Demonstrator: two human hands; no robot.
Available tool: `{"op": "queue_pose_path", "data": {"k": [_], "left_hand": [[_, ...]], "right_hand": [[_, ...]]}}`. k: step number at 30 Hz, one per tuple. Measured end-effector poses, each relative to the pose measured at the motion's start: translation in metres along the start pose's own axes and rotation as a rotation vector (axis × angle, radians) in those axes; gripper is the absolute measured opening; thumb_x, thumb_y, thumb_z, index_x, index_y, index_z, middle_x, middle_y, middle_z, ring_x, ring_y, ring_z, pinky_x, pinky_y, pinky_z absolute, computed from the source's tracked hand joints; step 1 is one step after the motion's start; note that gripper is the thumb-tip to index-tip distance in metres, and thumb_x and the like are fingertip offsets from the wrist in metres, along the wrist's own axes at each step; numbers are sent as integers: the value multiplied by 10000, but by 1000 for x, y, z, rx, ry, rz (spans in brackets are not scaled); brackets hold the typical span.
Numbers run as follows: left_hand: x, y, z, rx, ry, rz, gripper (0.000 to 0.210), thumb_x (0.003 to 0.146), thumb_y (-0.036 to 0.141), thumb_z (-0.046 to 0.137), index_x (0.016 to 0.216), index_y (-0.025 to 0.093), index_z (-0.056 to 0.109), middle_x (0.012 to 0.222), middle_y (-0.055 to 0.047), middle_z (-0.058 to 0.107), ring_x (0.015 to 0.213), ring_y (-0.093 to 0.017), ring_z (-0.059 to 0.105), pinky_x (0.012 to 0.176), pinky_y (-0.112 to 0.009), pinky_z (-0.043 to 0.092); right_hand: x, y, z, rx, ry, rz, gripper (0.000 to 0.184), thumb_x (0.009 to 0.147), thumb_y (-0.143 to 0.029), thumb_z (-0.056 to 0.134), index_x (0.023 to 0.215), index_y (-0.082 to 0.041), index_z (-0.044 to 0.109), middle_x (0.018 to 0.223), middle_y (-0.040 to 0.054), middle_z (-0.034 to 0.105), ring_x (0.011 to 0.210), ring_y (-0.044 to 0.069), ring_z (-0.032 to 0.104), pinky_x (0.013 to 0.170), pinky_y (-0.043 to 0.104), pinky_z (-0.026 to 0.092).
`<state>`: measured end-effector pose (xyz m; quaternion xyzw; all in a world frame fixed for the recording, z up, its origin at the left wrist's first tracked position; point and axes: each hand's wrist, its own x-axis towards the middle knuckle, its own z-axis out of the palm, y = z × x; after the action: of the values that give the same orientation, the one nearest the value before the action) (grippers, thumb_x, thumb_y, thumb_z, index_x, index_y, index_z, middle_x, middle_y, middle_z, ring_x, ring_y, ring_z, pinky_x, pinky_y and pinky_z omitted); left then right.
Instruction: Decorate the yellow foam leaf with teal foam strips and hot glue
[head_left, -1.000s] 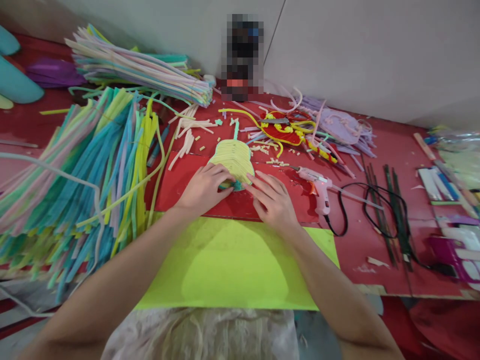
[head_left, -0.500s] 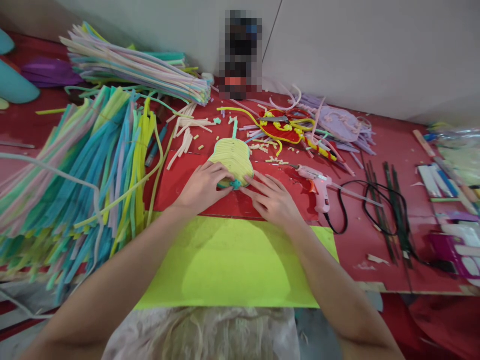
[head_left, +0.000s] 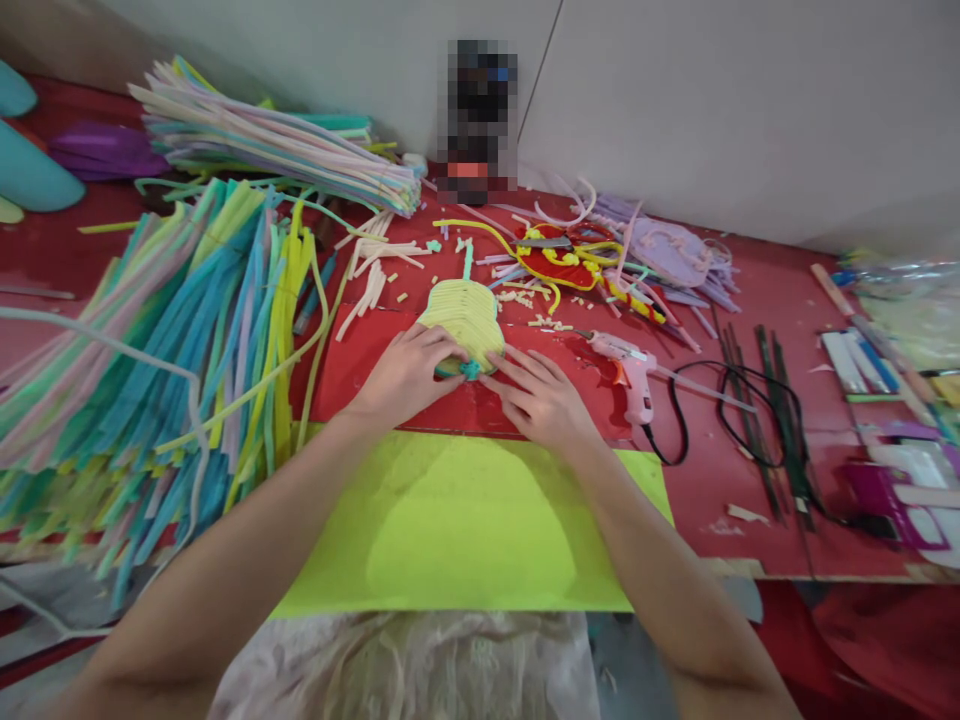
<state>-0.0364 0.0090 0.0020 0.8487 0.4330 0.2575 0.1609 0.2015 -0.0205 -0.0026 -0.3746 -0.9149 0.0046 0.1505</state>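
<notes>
On the red tabletop, a pear-shaped piece made of pale yellow pipe cleaners lies flat, with a green pipe-cleaner stem pointing away from me. A small teal knot sits at its near end. My left hand grips the piece's lower left edge, thumb and fingers closing in beside the knot. From the right, my right hand rests against the lower right edge with its fingers stretched and apart. The fingers hide part of the near rim.
Left stand bundles of coloured pipe cleaners. Scissors lie behind among cut bits. On the right are a pink glue gun with its black cord and dark thin rods. A yellow-green sheet covers the near edge.
Both hands keep almost the same hold on the yellow piece. The camera view has turned slightly, so the things on the right appear a little further left.
</notes>
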Motion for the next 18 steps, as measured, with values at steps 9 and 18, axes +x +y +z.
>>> {"op": "queue_pose_path", "data": {"k": [9,18], "left_hand": [[0,0,0,21,-23,-1,182,830,286,616,990,205,643,1009,-39,637,967,-201,548,890,-365,418],[0,2,0,18,-21,-7,171,828,279,619,984,213,638,1024,-34,639,976,-199,552,888,-367,414]], "right_hand": [[0,1,1,7,6,-5,392,891,-182,495,1269,-252,568,1412,18,475,1340,211,395,1108,454,336],[0,2,2,7,22,3,381,884,-185,505,1249,-260,584,1399,7,491,1330,211,409,1113,453,327]]}}
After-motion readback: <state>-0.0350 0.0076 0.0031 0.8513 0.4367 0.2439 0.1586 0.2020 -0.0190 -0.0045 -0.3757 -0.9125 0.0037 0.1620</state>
